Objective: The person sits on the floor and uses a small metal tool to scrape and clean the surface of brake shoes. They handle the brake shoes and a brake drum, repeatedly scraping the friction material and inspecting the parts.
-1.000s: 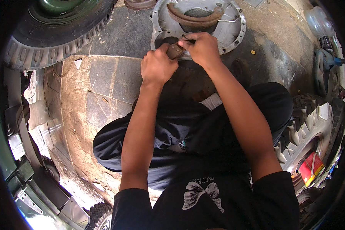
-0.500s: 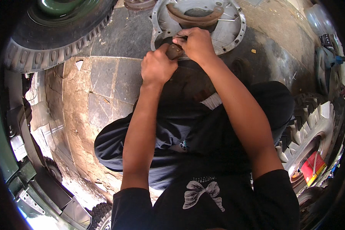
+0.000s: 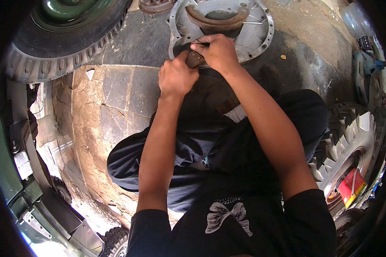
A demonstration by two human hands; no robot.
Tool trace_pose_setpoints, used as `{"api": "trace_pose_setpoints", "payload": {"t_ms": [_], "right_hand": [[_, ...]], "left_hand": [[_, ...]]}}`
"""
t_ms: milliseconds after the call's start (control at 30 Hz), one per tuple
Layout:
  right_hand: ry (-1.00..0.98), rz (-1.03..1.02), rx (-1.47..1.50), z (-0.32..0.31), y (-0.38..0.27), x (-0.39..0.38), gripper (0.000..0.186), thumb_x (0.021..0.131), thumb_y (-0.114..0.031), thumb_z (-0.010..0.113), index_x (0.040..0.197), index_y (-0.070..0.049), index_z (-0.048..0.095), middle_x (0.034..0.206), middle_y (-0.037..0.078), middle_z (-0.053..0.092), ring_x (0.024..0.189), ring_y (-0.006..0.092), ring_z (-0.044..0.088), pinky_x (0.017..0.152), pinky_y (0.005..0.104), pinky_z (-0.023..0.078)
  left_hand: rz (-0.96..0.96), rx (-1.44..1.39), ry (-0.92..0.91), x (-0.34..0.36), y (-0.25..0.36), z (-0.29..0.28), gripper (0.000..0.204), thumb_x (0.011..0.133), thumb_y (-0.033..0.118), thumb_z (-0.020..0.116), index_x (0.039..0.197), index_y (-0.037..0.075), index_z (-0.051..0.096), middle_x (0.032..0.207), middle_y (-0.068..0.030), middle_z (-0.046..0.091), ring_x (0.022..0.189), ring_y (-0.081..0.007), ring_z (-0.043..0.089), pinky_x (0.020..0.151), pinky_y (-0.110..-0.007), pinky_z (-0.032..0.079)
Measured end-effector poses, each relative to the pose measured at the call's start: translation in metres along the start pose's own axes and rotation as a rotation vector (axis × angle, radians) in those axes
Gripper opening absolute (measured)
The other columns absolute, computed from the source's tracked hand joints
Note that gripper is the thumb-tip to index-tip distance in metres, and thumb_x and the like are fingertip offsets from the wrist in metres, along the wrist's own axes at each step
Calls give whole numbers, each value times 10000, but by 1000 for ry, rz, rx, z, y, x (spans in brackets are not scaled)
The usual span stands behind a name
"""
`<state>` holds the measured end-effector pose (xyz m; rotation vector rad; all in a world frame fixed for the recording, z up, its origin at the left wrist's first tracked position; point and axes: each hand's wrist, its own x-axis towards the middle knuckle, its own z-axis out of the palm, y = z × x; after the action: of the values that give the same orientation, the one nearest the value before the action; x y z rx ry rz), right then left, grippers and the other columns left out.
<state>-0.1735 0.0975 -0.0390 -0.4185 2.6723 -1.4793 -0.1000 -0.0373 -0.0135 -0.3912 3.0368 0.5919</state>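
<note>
My left hand is closed around a brown brake shoe; its end with small holes sticks out between my two hands, and the rest is hidden. Close beside that end, the thumb and fingers of my right hand are pinched together. Something dark and thin shows at their tips, too small to make out. Both hands are over the near rim of a round grey metal housing that has bolt holes around its edge. A second, rusty curved brake shoe lies in the housing.
A large tyre on a green wheel stands at the upper left, near a rusty round part. To the right are another wheel, a red and yellow packet and a clear plastic bottle. Green vehicle parts line the left side.
My hands stay close together over the housing with only slight shifts. The brake shoe has turned a little, so more of its holed end shows; my right hand sits slightly lower and to the left.
</note>
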Motion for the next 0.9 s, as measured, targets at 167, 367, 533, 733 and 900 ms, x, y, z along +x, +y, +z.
{"api": "trace_pose_setpoints", "payload": {"t_ms": [167, 367, 533, 733, 900], "right_hand": [[60, 21, -49, -5, 12, -21, 342, 826, -391, 843, 956, -75, 831, 929, 177, 773, 895, 385, 734, 888, 452, 564], [124, -91, -57, 3, 12, -13, 317, 844, -360, 838, 971, -70, 825, 936, 175, 772, 876, 364, 741, 815, 423, 577], [146, -63, -29, 8, 4, -10, 301, 855, -328, 835, 981, -55, 819, 938, 178, 772, 856, 361, 745, 800, 419, 581], [150, -107, -27, -1, 7, -30, 301, 882, -343, 814, 985, -61, 821, 917, 157, 780, 844, 343, 750, 789, 404, 580], [178, -81, -35, 12, 5, -10, 286, 860, -322, 824, 976, -61, 817, 939, 186, 764, 854, 385, 731, 790, 442, 571]], "left_hand": [[-17, 17, -16, -1, -2, -1, 351, 795, 253, 745, 1118, 116, 730, 972, -277, 745, 973, -472, 720, 893, -553, 577], [-2, 15, 3, -2, 1, 2, 390, 781, 241, 747, 1155, 129, 739, 977, -275, 738, 969, -475, 709, 872, -558, 575], [13, 18, -1, -1, 1, -1, 374, 794, 245, 742, 1148, 125, 738, 972, -279, 739, 972, -474, 714, 881, -553, 578], [-4, -2, 25, -3, -3, 2, 323, 813, 260, 742, 1106, 126, 738, 960, -287, 740, 966, -478, 720, 878, -559, 579], [-13, 24, -1, -1, 4, 2, 386, 799, 245, 731, 1170, 139, 747, 1003, -278, 738, 991, -475, 709, 898, -554, 574]]}}
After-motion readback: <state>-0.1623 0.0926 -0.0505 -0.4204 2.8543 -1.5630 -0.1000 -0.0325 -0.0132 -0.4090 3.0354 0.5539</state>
